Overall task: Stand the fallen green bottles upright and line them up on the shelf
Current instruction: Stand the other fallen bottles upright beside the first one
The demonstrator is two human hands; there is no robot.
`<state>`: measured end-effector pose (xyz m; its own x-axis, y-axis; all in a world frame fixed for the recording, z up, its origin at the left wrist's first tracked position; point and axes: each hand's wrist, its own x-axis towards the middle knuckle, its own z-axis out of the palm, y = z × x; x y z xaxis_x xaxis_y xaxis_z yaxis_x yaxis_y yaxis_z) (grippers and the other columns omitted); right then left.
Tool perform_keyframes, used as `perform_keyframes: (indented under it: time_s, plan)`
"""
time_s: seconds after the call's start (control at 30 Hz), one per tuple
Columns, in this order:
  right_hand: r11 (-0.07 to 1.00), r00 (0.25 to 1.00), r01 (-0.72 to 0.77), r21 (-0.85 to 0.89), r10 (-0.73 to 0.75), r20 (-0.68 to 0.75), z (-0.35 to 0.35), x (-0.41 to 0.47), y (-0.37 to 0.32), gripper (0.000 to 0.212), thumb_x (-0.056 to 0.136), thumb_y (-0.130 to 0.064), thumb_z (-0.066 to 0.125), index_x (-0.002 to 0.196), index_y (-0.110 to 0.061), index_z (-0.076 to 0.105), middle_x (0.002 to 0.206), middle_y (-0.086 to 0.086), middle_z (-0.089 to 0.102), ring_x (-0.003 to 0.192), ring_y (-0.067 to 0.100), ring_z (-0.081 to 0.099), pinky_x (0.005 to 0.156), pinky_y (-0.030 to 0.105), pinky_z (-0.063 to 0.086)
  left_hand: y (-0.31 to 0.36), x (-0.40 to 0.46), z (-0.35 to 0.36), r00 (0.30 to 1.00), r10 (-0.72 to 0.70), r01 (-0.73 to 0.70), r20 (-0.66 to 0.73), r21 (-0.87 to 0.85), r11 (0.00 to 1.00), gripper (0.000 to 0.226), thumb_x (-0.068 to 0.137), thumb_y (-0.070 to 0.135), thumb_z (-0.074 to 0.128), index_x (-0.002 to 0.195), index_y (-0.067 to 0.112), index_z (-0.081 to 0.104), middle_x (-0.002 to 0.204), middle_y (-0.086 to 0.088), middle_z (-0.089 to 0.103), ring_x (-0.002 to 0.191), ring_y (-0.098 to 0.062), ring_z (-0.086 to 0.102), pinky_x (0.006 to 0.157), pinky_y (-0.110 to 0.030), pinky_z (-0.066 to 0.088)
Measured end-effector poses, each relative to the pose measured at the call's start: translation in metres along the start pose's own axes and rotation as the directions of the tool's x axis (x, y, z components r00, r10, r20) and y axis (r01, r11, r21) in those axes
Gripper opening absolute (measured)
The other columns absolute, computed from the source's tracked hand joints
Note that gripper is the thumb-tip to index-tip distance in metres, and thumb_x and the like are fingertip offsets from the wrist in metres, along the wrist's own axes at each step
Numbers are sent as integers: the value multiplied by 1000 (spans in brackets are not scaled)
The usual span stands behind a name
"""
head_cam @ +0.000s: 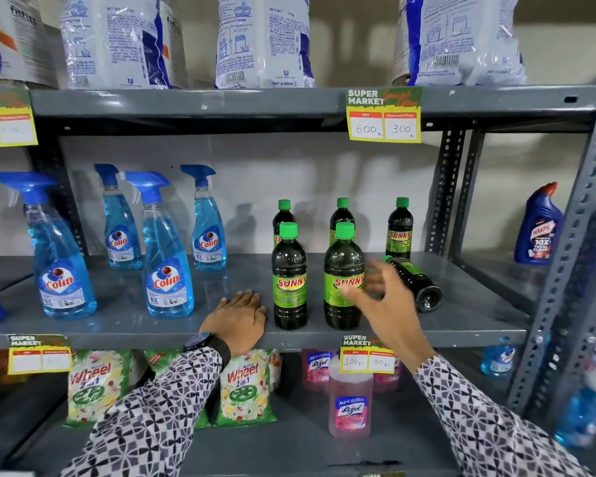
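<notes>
On the grey middle shelf stand several dark Sunny bottles with green caps. Two stand at the front, three behind them. One more green-capped bottle lies on its side at the right, base toward me, cap pointing back-left. My right hand hovers with fingers spread just left of the fallen bottle, partly in front of the right front bottle, holding nothing. My left hand rests flat on the shelf's front edge, left of the front bottles.
Several blue Colin spray bottles stand on the shelf's left half. A blue Harpic bottle stands on the neighbouring shelf at right. Detergent bags fill the shelf above; Wheel packets and pink Lizol bottles sit below. Price tags hang on the shelf edges.
</notes>
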<state>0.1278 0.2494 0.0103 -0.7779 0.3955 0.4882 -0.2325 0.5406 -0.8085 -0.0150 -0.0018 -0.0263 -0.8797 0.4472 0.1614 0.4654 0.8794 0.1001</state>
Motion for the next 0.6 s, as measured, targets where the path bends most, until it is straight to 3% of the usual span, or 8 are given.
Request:
perform_keyframes:
  time_s: [0.1,0.17,0.2,0.27,0.33,0.4,0.5,0.6]
  plan:
    - [972,940,99,-215,-162,-301,-26,24,3,45,98,-46,68,132,-17,63,107,-7,70,95,11,69,83,32,59,0,0,0,1000,5,-5,5,0,1000,60,107,39,19,161,14,22,171,-6,19,158,-19,16,129,-44,11]
    - [918,911,5,-397,-168,-377,-50,50,14,31,100,-35,66,123,-14,69,108,4,73,97,23,71,85,46,61,-1,1,1,1000,5,-5,9,8,1000,60,107,39,19,161,14,22,171,-5,18,158,-19,16,129,-44,11]
    - [894,927,-81,-440,-94,-362,-63,65,20,26,99,-31,66,117,-12,71,107,9,75,96,28,72,85,48,62,-2,1,1,1000,6,-7,9,14,1000,60,107,39,18,161,15,22,171,-5,18,158,-19,16,129,-44,11]
    - [829,956,-279,-486,189,-225,-84,89,32,27,96,-28,65,107,-4,72,105,17,76,92,33,72,85,47,61,-2,2,2,1000,14,-14,10,29,999,59,107,39,17,161,15,22,171,-5,19,158,-20,17,129,-45,12]
    - [782,884,-446,-436,461,-77,-96,101,40,33,95,-33,69,112,-4,69,111,18,74,93,32,71,82,43,59,-2,2,2,1000,17,-17,12,38,999,59,107,39,17,161,15,22,170,-5,20,158,-20,17,129,-45,13]
    - [743,774,-595,-308,632,29,-97,102,42,43,92,-42,76,118,-10,64,113,15,73,93,29,69,77,38,56,-1,3,1,1000,16,-17,10,43,999,59,107,39,17,161,15,23,170,-6,20,158,-20,17,129,-46,13]
    - [720,721,-617,-319,679,140,-87,99,36,49,83,-53,83,108,-15,64,103,12,73,87,25,67,76,36,57,-2,2,1,1000,16,-17,7,41,999,59,107,38,17,160,15,24,170,-6,21,158,-21,18,128,-46,13]
    - [732,728,-603,-315,667,156,-73,94,26,46,81,-47,87,96,-15,58,94,10,67,80,23,64,69,33,55,-2,1,1,1000,18,-18,7,33,999,59,107,39,17,160,15,24,170,-6,21,158,-20,18,129,-45,13]
